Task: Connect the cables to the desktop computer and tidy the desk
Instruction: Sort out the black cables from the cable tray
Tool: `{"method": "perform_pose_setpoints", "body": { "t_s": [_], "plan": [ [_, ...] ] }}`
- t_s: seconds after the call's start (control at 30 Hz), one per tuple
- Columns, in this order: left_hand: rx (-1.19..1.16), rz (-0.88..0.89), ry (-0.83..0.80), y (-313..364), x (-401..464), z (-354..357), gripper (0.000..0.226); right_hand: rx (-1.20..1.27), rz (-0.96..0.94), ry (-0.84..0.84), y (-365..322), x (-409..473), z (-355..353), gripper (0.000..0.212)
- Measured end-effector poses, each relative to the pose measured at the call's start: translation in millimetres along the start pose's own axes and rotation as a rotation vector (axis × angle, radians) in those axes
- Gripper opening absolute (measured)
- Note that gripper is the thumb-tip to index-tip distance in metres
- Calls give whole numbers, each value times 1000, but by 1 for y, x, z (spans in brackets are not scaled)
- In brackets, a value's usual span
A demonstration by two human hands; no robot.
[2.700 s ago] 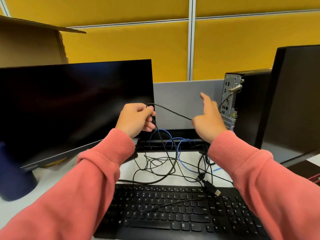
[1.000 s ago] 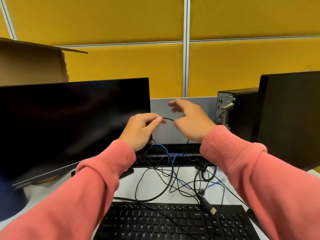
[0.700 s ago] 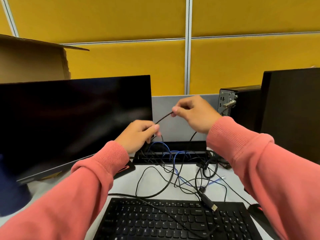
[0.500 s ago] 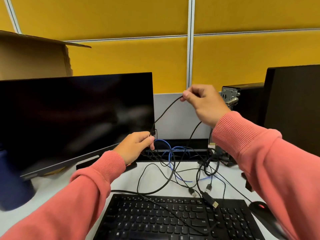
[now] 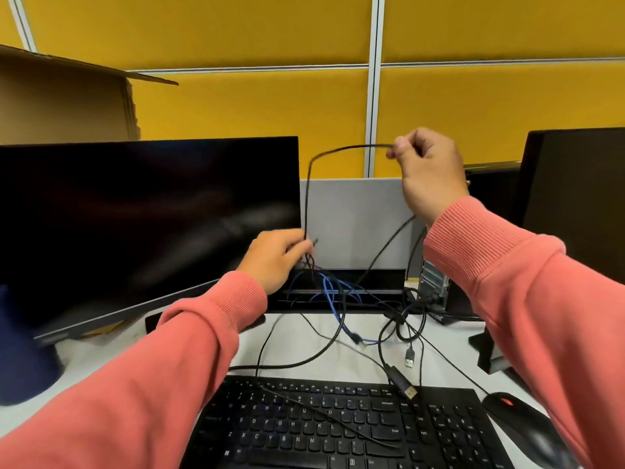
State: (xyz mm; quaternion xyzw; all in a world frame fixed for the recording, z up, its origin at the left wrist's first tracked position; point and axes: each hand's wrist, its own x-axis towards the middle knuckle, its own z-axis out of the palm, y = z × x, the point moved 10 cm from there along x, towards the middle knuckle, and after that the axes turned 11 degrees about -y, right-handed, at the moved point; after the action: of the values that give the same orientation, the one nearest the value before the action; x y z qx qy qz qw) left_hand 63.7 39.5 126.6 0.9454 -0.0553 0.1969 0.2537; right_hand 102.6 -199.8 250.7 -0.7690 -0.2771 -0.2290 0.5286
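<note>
Both pinching black cable (image 5: 308,198): right hand (image 5: 427,170) high, left hand (image 5: 275,257) low. Cable tangle (image 5: 341,309) btwn monitor (image 5: 145,221), keyboard (image 5: 341,424); desktop computer (image 5: 436,282) mostly hidden behind right sleeve.

I'm looking at an office cubicle: yellow fabric partition panels (image 5: 257,106) with metal trim wall in a white desk (image 5: 304,346) holding a monitor (image 5: 142,214), keyboard (image 5: 338,424), mouse (image 5: 521,421), desktop tower (image 5: 490,238) and tangled cables (image 5: 341,309).
</note>
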Motion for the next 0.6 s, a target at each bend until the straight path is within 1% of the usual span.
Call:
{"method": "perform_pose_setpoints", "body": {
  "t_s": [0.07,0.13,0.2,0.27,0.3,0.33,0.37,0.4,0.43,0.47,0.5,0.53,0.6],
  "plan": [
    [-69,-19,146,8,7,-23,24,-173,124,-163,22,-4,17,26],
    [-84,-30,256,19,10,-41,24,-259,224,-292,45,-13,31,27],
    [-82,-24,305,29,10,-48,25,-304,272,-336,58,-21,37,24],
    [-53,-5,300,35,8,-49,26,-362,298,-343,64,-24,39,17],
    [7,17,275,38,9,-47,27,-384,292,-330,61,-25,39,32],
    [89,51,232,43,10,-41,29,-390,260,-302,54,-25,39,54],
    [175,81,172,48,11,-33,31,-398,198,-259,42,-26,38,72],
    [246,114,110,53,11,-24,32,-413,109,-225,23,-27,38,84],
    [314,157,68,59,12,-16,31,-446,9,-235,4,-29,43,88],
    [372,211,51,66,12,-9,30,-503,-83,-300,-11,-31,55,86],
    [418,255,48,73,11,-6,29,-570,-142,-402,-18,-34,72,82],
    [435,283,61,79,11,-5,28,-622,-156,-510,-18,-38,87,77],
    [407,278,108,81,12,-10,26,-621,-81,-656,-2,-44,106,66]
  ]
}}
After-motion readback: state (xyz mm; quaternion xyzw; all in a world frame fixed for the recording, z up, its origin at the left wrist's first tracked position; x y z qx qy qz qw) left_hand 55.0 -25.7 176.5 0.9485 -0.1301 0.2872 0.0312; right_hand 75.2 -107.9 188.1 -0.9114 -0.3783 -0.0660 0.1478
